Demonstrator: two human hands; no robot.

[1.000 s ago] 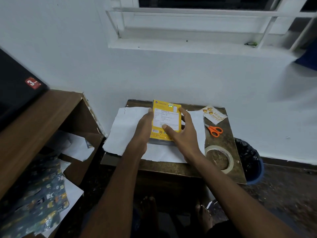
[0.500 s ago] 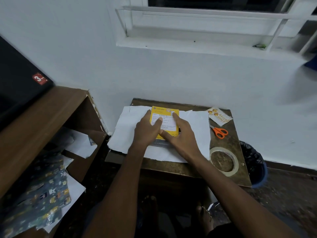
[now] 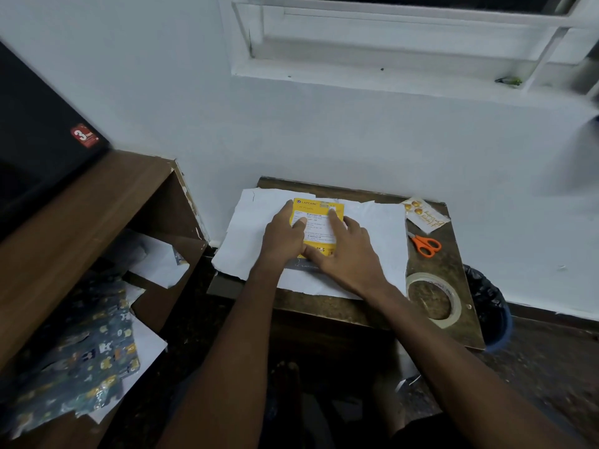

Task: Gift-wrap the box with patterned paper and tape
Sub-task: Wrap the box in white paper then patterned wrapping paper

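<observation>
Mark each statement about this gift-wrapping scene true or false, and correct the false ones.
1. Both hands rest on the yellow box. True: the left hand and the right hand lie on it.
2. The box sits on the white sheet of paper. True.
3. The orange scissors lie to the left of the box. False: they lie to its right.
4. The tape roll stands on the box. False: it lies flat on the table, near its right front corner.

dim bluish light, blurred warped edges
</observation>
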